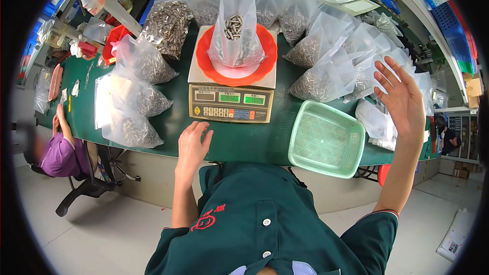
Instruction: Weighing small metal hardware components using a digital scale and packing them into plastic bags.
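Observation:
A clear plastic bag of small metal screws (235,30) stands upright on the orange tray (214,74) of a counting scale (230,103) at the middle of the green table (239,140). My left hand (193,142) rests on the table edge just in front of the scale, fingers loosely apart and holding nothing. My right hand (401,94) is raised with fingers spread, empty, next to the filled bags at the right (326,79). An empty light green mesh basket (326,140) lies between my two hands.
Several filled screw bags lie left of the scale (137,97) and behind it (168,23). A red bin (114,40) sits at the back left. Another person in a purple top (61,155) sits at the far left. Blue bins (448,25) line the right shelf.

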The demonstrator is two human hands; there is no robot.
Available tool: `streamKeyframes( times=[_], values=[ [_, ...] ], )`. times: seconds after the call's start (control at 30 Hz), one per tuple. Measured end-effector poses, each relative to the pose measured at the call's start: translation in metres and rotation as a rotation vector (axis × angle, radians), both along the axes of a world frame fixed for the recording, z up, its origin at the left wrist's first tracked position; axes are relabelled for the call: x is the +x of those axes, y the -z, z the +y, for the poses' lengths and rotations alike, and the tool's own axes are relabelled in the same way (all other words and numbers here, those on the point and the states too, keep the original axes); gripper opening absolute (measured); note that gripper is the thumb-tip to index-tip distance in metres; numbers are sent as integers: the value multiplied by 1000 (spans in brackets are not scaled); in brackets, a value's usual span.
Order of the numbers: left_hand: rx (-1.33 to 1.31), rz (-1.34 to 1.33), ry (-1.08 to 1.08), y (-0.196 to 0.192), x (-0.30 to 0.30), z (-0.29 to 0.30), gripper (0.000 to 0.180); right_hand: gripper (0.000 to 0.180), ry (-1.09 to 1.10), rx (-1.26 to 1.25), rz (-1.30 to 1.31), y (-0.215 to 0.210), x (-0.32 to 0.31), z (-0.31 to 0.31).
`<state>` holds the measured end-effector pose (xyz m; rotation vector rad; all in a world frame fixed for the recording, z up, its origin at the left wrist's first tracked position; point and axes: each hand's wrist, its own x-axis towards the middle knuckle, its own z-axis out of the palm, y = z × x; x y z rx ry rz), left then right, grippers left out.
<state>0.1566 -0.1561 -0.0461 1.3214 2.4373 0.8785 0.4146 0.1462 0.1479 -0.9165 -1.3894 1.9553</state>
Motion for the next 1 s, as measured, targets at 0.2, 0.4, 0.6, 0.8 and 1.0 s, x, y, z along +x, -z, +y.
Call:
streamKeyframes(
  times=[0.2, 0.4, 0.6, 0.8, 1.0],
  values=[
    [16, -7, 16, -2, 2, 5, 16, 45, -5, -7, 9, 6, 4, 1],
    [24, 7, 15, 1, 0, 2, 15, 42, -17, -26, -6, 4, -9, -2],
    [-7, -23, -27, -4, 1, -5, 15, 41, -75, -1, -6, 0, -15, -9],
    [38, -5, -6, 3, 6, -1, 15, 24, -91, 82, -46, 50, 14, -33],
    [30, -18, 16, 6, 12, -10, 14, 27, 159, 957, -1074, 161, 99, -60]
  ],
)
